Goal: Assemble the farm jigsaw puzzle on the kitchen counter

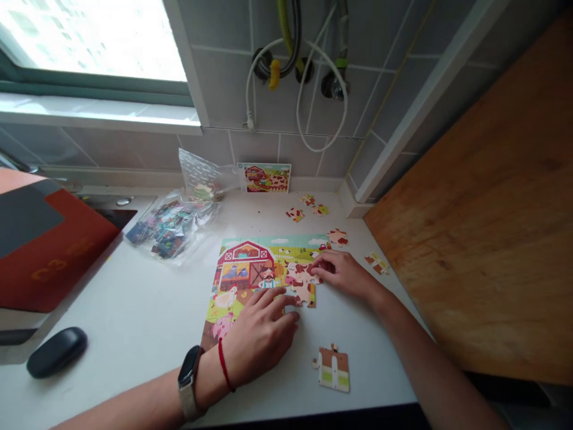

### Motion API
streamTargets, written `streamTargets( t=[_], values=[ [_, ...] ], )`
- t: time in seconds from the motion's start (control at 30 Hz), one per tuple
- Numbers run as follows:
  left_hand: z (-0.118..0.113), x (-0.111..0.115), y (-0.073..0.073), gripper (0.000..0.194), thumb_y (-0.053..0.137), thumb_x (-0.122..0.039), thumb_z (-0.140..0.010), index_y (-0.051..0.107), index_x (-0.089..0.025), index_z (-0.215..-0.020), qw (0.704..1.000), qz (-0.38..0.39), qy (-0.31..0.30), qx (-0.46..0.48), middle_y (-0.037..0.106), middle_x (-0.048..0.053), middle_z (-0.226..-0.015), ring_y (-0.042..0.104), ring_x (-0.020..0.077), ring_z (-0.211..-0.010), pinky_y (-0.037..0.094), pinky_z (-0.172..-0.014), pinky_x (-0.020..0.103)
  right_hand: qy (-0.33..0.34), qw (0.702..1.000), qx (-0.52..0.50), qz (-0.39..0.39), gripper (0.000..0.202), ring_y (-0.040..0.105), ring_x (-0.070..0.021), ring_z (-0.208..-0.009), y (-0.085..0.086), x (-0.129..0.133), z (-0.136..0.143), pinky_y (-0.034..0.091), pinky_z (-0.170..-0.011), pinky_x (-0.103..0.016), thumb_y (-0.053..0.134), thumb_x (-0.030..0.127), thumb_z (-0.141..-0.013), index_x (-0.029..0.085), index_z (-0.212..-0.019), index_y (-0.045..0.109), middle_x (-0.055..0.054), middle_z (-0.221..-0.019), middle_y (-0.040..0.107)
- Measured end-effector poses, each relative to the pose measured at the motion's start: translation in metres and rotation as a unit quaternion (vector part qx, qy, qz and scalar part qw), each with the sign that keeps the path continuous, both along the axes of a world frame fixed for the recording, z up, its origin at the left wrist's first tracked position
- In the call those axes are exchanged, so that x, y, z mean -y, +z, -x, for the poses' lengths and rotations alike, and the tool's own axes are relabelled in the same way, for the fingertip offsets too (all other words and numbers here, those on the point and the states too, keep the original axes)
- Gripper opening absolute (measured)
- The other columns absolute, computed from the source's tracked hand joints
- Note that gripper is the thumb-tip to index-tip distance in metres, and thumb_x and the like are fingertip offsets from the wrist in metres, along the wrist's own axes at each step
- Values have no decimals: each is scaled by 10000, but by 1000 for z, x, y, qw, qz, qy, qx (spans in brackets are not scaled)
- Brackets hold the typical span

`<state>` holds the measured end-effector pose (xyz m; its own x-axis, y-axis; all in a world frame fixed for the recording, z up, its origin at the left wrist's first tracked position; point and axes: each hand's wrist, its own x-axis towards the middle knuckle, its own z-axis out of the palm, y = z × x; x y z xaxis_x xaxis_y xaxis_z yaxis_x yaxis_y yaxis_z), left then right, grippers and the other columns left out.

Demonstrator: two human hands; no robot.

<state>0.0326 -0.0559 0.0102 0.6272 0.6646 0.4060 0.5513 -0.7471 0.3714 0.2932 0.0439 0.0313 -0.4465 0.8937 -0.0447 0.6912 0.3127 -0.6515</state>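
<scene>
A partly assembled farm puzzle (242,272) with a red barn, a cow and a pig lies on the white counter. My left hand (264,325) rests palm down across its lower part, fingers spread, fingertips by the cow pieces (304,292). At the puzzle's right edge my right hand (338,272) pinches a brown-and-white cow piece (316,276), partly hidden by the fingers. A fence piece (333,369) lies apart near the counter's front edge. Another cow piece (337,237) sits by the upper right corner.
Loose pieces (295,214) lie behind the puzzle, and another (377,263) is at the right. A picture card (267,178) leans on the wall beside plastic bags (172,227) of pieces. A black case (57,352) is at the left; a wooden panel (483,209) bounds the right.
</scene>
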Motion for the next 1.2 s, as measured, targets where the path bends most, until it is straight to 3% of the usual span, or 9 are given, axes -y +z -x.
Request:
streamTargets(
  t=[0.1,0.27,0.4,0.53,0.83,1.0,1.2],
  values=[
    [0,-1,0,185,584,-189,-991,682,-199,-1147,999,36,13,-34,684,114,-1197,608,319,-1156,572,-924,516,0,1000,-6,-13,114,609,-165,-736,0,0,0,429,-707,-278,688,247,-944,204,-880,772,-17,-806,703],
    [-1,-2,-2,253,596,-214,-1003,660,-206,-1248,998,38,-14,-55,644,123,-1357,552,348,-1310,554,-1028,567,44,999,-12,-12,122,661,-189,-852,-2,2,-1,459,-801,-297,660,235,-960,196,-938,774,-53,-945,759],
    [0,-3,-6,362,603,-236,-1009,625,-220,-1369,996,30,-21,-80,609,108,-1472,485,364,-1428,525,-1088,599,112,994,11,5,180,654,-198,-852,-1,4,-3,478,-793,-300,755,271,-890,179,-1043,783,-69,-988,728],
    [2,-5,-9,385,572,-232,-1024,613,-222,-1407,994,39,-48,-90,588,106,-1516,452,354,-1469,494,-1137,602,121,992,19,18,362,662,-216,-905,-1,6,-5,491,-820,-303,849,279,-798,192,-1143,780,-71,-1048,712],
    [0,-6,-5,327,597,-290,-1027,645,-226,-1344,986,68,-122,-95,542,86,-1569,392,366,-1512,475,-1157,622,89,995,-34,37,147,640,-184,-795,-4,2,-7,470,-736,-287,847,197,-758,214,-883,772,-19,-894,703],
    [1,-5,-6,349,604,-293,-1026,629,-241,-1370,984,70,-125,-106,513,86,-1588,374,365,-1527,461,-1172,631,90,994,-47,44,174,626,-173,-778,-4,1,-10,443,-705,-274,873,184,-701,216,-766,715,-1,-850,697],
    [2,-6,-8,343,603,-294,-1030,627,-251,-1370,984,72,-124,-104,487,95,-1603,364,373,-1531,469,-1163,644,66,992,-61,93,132,615,-153,-707,1,5,-10,414,-639,-255,839,192,-728,206,-767,713,17,-781,713]
  ],
)
